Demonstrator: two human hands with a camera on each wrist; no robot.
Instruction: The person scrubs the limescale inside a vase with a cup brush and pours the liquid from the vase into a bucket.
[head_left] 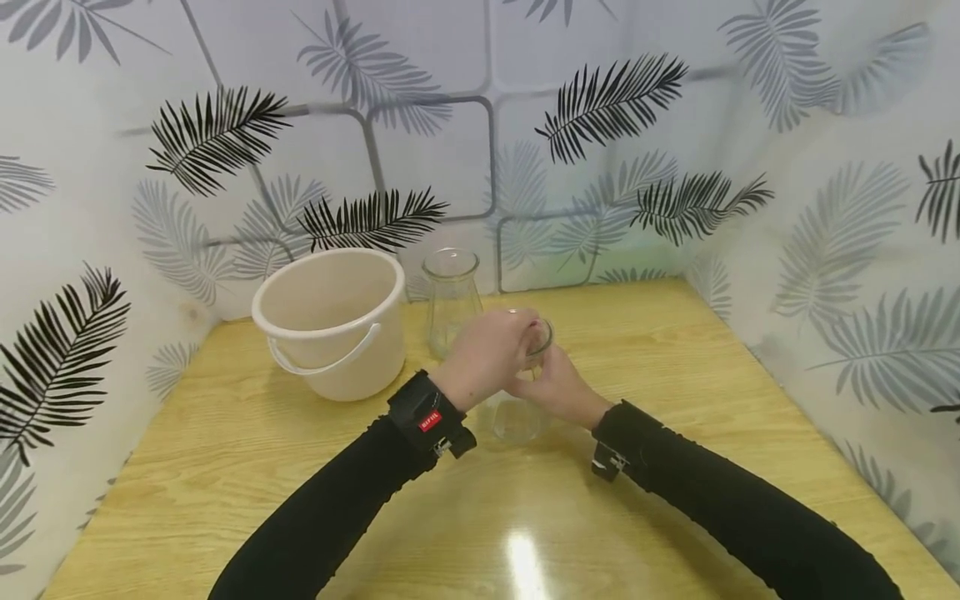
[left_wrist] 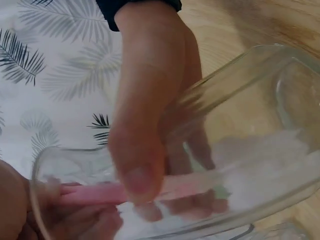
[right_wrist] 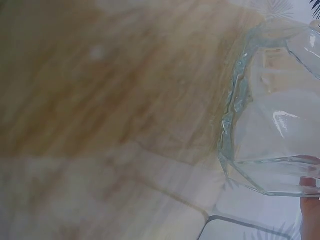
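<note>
In the head view my right hand (head_left: 558, 387) grips a clear glass vase (head_left: 517, 419) near its neck. My left hand (head_left: 487, 346) is at the vase's mouth and pinches the pink handle (left_wrist: 95, 194) of a brush. The handle passes through the mouth, and the brush's whitish head (left_wrist: 260, 170) lies inside the vase, blurred. In the left wrist view the right thumb presses on the outside of the glass. The right wrist view shows the vase's thick base (right_wrist: 232, 110) and a bit of a finger at the edge. Part of the left fingers is hidden.
A second glass vase (head_left: 450, 304) stands upright behind the left hand. To its left is a cream bucket (head_left: 360, 358) with its handle lowered. The wooden table (head_left: 300, 467) meets leaf-patterned walls (head_left: 450, 158) at the back and sides.
</note>
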